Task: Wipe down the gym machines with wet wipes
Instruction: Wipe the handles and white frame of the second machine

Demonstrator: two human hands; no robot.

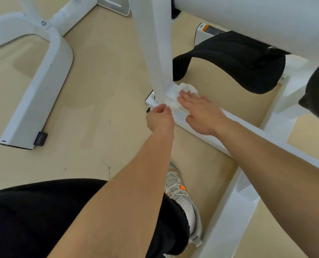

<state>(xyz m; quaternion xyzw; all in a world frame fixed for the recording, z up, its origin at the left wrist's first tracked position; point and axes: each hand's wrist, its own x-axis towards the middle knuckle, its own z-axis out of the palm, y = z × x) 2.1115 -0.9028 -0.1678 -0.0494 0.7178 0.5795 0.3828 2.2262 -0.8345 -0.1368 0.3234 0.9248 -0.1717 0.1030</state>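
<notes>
Wet wipe (188, 88) bunched at the foot of the upright post (160, 62).
The right hand (201, 114) presses it flat-fingered onto the floor rail (197, 139); the left hand (159, 119), just beside, pinches its near corner. Soft, limp and light, it probably bunches easily: best pinned under the fingers, with an edge held taut.

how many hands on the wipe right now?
2. Left hand pinches the near end of the wipe beside the foot of the post; right hand lies flat on its far part, on the base rail. It may be two wipes; cannot tell.
</notes>
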